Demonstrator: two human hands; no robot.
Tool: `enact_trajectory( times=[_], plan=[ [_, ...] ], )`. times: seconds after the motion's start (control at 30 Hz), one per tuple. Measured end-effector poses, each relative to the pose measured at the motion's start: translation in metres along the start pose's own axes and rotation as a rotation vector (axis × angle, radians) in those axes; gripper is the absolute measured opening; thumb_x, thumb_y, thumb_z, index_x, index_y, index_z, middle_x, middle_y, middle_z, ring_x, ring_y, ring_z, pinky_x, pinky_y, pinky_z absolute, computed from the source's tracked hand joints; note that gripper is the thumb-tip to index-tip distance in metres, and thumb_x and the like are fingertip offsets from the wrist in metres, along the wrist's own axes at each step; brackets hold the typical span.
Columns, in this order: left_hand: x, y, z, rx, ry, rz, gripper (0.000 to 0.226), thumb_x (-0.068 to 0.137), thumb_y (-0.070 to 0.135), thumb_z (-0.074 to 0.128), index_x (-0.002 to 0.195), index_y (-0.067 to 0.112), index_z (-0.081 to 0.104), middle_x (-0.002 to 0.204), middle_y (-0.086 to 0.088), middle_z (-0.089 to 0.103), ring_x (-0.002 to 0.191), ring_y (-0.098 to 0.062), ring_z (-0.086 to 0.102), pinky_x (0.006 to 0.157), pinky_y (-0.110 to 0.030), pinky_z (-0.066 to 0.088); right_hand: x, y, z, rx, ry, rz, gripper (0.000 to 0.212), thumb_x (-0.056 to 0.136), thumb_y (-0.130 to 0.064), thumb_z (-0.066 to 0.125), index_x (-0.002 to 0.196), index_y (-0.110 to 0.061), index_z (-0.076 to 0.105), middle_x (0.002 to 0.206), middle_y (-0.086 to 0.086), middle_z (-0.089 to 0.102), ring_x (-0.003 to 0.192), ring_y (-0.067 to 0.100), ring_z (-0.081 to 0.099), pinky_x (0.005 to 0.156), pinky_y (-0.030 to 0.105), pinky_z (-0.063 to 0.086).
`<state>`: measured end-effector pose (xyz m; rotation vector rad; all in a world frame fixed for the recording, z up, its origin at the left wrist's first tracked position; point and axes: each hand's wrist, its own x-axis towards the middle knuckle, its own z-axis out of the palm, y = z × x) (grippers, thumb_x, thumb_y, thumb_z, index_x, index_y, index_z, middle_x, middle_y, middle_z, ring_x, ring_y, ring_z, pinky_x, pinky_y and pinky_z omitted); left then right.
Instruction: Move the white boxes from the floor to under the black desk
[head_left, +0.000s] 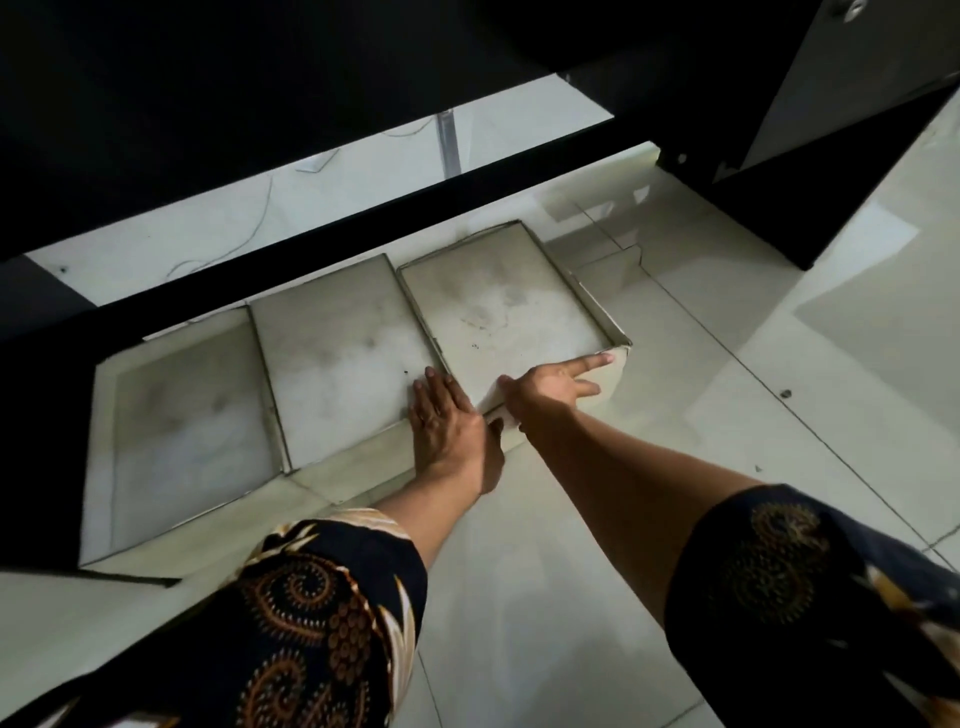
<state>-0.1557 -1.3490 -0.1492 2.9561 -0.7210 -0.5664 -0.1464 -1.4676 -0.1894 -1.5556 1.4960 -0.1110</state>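
Three flat white boxes lie side by side on the pale tiled floor, their far ends at the black desk's front bar (332, 228). The left box (187, 415) and the middle box (337, 353) sit edge to edge. The right box (498, 301) is angled a little. My left hand (447, 421) rests flat, fingers together, on the near right corner of the middle box. My right hand (550, 387) presses against the near edge of the right box, its index finger stretched along that edge toward the corner.
The dark desk top (208, 104) fills the upper left. A black cabinet or desk side (810, 156) stands at the upper right. Thin cables (260, 208) and a metal leg (449, 140) lie behind the bar. Tiled floor (727, 415) extends right.
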Motion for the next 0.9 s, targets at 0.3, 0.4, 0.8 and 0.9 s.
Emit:
enact_trajectory(
  times=[0.3, 0.4, 0.8, 0.9],
  plan=[
    [0.005, -0.011, -0.013, -0.041, -0.132, 0.025, 0.085, 0.100, 0.033, 0.042, 0.156, 0.002, -0.014, 0.163, -0.018, -0.024, 0.151, -0.033, -0.021, 0.124, -0.045, -0.007, 0.010, -0.027, 0.012, -0.080, -0.080, -0.076, 0.155, 0.074, -0.042, 0.083, 0.099, -0.009, -0.067, 0.160, 0.024, -0.023, 0.138, 0.047, 0.040, 0.096, 0.052, 0.053],
    [0.004, -0.013, -0.019, 0.011, -0.175, 0.048, 0.088, 0.100, 0.035, 0.043, 0.155, 0.001, -0.018, 0.162, -0.017, -0.026, 0.151, -0.034, -0.022, 0.125, -0.045, -0.005, 0.003, -0.027, 0.002, -0.161, -0.132, -0.097, 0.139, 0.080, -0.051, 0.077, 0.107, -0.002, -0.050, 0.162, 0.021, -0.019, 0.141, 0.045, 0.036, 0.078, 0.044, 0.062],
    [-0.001, -0.013, -0.045, 0.328, -0.317, 0.090, 0.093, 0.102, 0.048, 0.040, 0.152, -0.005, -0.016, 0.162, -0.025, -0.020, 0.153, -0.037, -0.010, 0.124, -0.043, 0.003, -0.016, 0.024, -0.048, -0.378, -0.182, -0.242, 0.119, 0.087, -0.067, 0.057, 0.153, 0.001, -0.015, 0.159, 0.028, 0.015, 0.139, 0.041, 0.036, 0.110, 0.044, 0.038],
    [-0.007, 0.003, -0.041, 0.384, -0.242, 0.115, 0.091, 0.100, 0.053, 0.040, 0.156, 0.002, -0.011, 0.163, -0.022, -0.017, 0.153, -0.038, -0.006, 0.125, -0.046, 0.005, -0.012, 0.043, -0.098, -0.437, -0.092, -0.249, 0.118, 0.085, -0.067, 0.060, 0.156, -0.005, -0.010, 0.159, 0.026, 0.017, 0.144, 0.040, 0.029, 0.115, 0.043, 0.029]
  ],
)
